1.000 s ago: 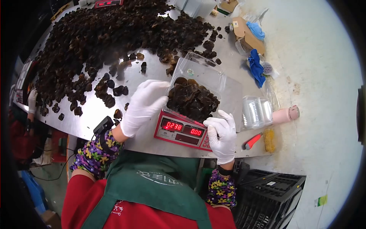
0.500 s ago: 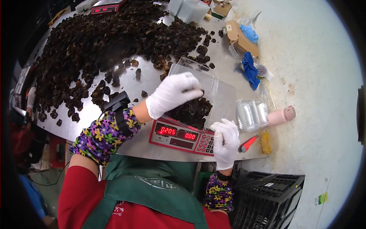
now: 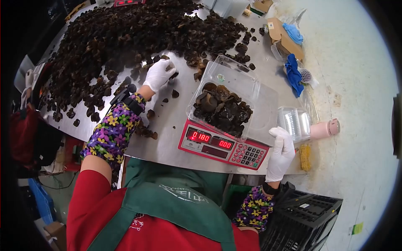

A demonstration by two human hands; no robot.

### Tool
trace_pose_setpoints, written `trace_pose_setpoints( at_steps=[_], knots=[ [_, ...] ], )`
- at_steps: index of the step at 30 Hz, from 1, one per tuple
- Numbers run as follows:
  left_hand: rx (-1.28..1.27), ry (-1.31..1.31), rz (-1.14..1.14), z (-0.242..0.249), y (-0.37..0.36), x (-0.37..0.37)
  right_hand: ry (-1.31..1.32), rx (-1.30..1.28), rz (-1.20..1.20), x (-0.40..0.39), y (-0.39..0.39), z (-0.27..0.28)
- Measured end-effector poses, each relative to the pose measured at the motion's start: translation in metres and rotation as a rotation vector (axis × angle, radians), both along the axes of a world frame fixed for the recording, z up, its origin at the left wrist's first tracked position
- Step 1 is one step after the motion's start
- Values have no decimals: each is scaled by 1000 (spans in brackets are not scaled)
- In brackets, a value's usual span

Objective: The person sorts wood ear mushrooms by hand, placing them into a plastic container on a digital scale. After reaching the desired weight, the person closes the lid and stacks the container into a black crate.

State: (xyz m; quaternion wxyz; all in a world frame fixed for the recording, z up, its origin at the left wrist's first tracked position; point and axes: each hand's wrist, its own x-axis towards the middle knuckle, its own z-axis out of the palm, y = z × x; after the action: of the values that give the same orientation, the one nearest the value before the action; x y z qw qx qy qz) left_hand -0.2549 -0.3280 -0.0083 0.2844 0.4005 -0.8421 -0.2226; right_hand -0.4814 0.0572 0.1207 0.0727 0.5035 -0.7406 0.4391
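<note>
My left hand (image 3: 159, 75), in a white glove, is closed at the near edge of a heap of wood ear mushrooms (image 3: 121, 37). A dark piece of wood ear mushroom (image 3: 174, 75) shows at its fingertips. My right hand (image 3: 280, 154), gloved too, is beside the right corner of the red digital scale (image 3: 224, 145), its fingers loosely bent and apart with nothing visible in them. On the scale sits a clear plastic box (image 3: 222, 67) with its lid side folded open, holding a mound of wood ear mushrooms (image 3: 222, 108). The red display reads 0.180 and 0.00.
Right of the scale are clear empty trays (image 3: 293, 121), a pink bottle (image 3: 324, 129) and a yellow brush (image 3: 305, 157). Farther back lie a blue cloth (image 3: 294, 75) and an opened cardboard box (image 3: 281, 35). Black crates (image 3: 303, 217) stand below the table. Another person's gloved hand (image 3: 28, 79) is at far left.
My left hand has moved from over the clear box to the heap's edge at the left. My right hand has left the box's edge. The display dropped from 0205 to 0.180.
</note>
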Motion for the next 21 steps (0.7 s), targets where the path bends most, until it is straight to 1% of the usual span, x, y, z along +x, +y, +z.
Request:
trace_pose_setpoints(
  at_steps=[1, 2, 3, 4, 5, 6, 8, 9, 10, 12, 13, 14, 16, 17, 18, 20, 21],
  knots=[
    [-110, -52, -12, 2, 5, 5, -127, -17, -14, -4, 0, -2],
    [-106, -47, -14, 7, 15, 7, -251, -35, -27, -8, -1, -4],
    [-226, 79, 1, 14, 26, 9, -243, -33, -27, -12, -2, -4],
    [-348, 206, 20, 20, 35, 11, -347, -33, -55, -17, -5, -3],
    [-295, 307, 11, 24, 41, 13, -451, -35, -79, -21, -10, -2],
    [-2, 414, -29, 29, 52, 16, -444, -37, -72, -26, -18, -1],
    [442, 587, -127, 43, 84, 28, -913, -232, 31, -34, -37, 0],
    [528, 585, -173, 47, 102, 32, -974, -191, 65, -45, -43, -5],
    [615, 582, -220, 53, 120, 35, -970, -193, 71, -52, -52, -8],
    [870, 509, -229, 77, 152, 41, -1302, -214, 200, -64, -71, -12],
    [1067, 479, -233, 87, 161, 42, -1369, -196, 244, -68, -81, -15],
    [1123, 505, -241, 86, 167, 39, -1364, -194, 247, -72, -90, -20],
    [1158, 559, -283, 84, 172, 35, -1590, -117, 298, -79, -106, -30],
    [1155, 559, -293, 82, 172, 34, -1666, -119, 288, -80, -114, -33],
    [1139, 579, -281, 79, 172, 31, -1658, -130, 284, -82, -114, -34],
    [1123, 598, -288, 79, 172, 28, -1730, -161, 504, -77, -115, -24],
    [1138, 598, -288, 78, 172, 28, -1560, -164, 369, -70, -110, -19]
  ],
)
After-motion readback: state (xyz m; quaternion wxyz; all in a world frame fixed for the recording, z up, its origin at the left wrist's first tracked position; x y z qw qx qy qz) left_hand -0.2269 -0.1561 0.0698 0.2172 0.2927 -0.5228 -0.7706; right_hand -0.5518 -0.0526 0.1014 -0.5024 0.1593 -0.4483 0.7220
